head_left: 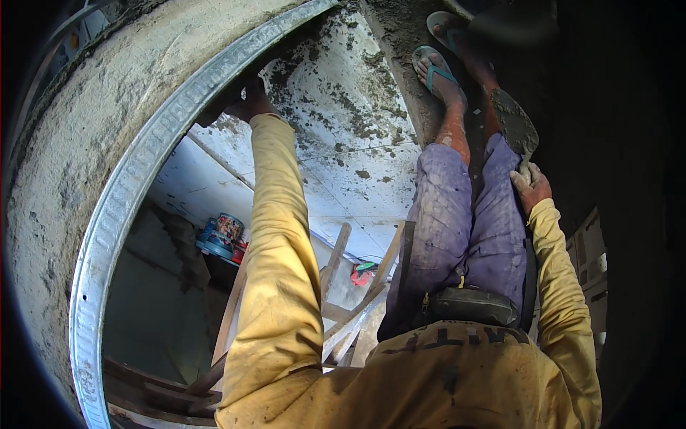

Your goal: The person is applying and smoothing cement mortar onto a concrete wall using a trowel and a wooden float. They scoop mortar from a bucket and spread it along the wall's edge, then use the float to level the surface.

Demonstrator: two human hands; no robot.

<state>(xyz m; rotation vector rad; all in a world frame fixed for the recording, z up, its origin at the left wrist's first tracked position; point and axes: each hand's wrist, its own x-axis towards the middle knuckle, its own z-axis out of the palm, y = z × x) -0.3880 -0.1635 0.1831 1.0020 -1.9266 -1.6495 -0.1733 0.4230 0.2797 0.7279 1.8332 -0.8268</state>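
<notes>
My right hand (532, 187), at the right beside my thigh, is closed around the handle end of a trowel (516, 123). The trowel's rounded blade is coated with wet grey mortar and points away from me. My left arm reaches forward, and my left hand (251, 101) is beside the inner edge of a curved-looking galvanized metal strip (153, 136). Its fingers are bent against something dark in shadow, which I cannot make out. Left of the strip runs a rough plastered wall surface (107, 121).
White panels (350, 93) spattered with mortar lie lower, beyond my left arm. Below are wooden bars (336, 261), stacked paint-type buckets (223, 236) and a red-and-green item (363, 272). My feet in flip-flops (437, 70) rest on a mortar-covered ledge (400, 64).
</notes>
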